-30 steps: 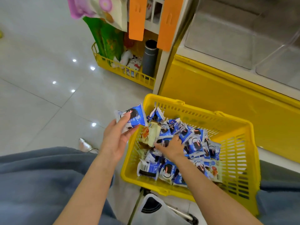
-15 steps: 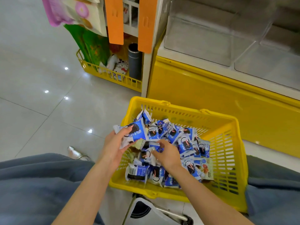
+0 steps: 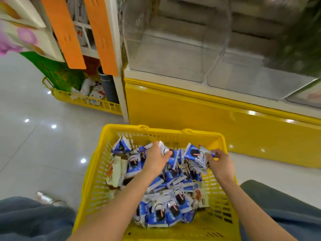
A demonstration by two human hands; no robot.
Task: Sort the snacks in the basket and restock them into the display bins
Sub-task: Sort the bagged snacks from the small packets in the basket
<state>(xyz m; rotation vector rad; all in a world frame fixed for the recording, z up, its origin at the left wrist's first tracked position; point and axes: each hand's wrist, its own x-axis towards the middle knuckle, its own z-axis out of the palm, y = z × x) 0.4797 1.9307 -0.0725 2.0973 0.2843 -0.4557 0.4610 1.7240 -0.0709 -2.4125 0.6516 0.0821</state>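
A yellow plastic basket (image 3: 97,171) stands on the floor between my knees, filled with several blue-and-white cookie packets (image 3: 163,213) and a few cream-coloured packets (image 3: 115,169) along its left side. My left hand (image 3: 156,159) is over the far part of the pile and grips blue packets (image 3: 173,154). My right hand (image 3: 219,162) is near the basket's far right corner and pinches a blue-and-silver packet (image 3: 199,156). Clear display bins (image 3: 173,54) sit above the yellow cabinet straight ahead; the ones in view look bare.
A yellow cabinet front (image 3: 199,115) rises right behind the basket. To the left stand a white rack with orange tags (image 3: 102,32) and a low yellow wire basket (image 3: 86,101) holding toys and a dark flask. Glossy tiled floor (image 3: 34,145) lies on the left.
Both hands have moved toward the basket's far side. My left hand came in over the pile with its blue packets; my right hand shifted right and picked up a packet. The view tilted upward.
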